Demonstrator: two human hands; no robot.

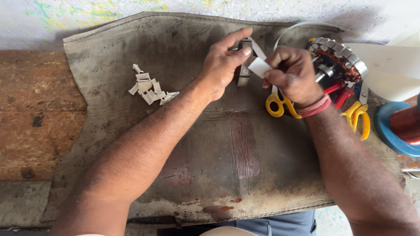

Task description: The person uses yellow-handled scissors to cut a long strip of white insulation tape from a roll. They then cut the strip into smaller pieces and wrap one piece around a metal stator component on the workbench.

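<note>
— Right hand [292, 75] first: what's it doing?

— Curled shut, pinching a small white paper slip [260, 67] between thumb and fingers. It sits just right of the metal bracket [243, 65], over the yellow-handled scissors [280, 105].

— And the left hand [224, 61]?

— Half open, fingers spread, thumb pressed to the bracket's left side. No full grip.

— Which way does the slip lie?

— Its long axis tilts toward the bracket, almost touching it; the right hand is nearer.

— Beyond the bracket?

— Left of it, cut paper pieces [148, 88] on the dark mat [131, 48]. Right, a wound motor stator [339, 59].
</note>
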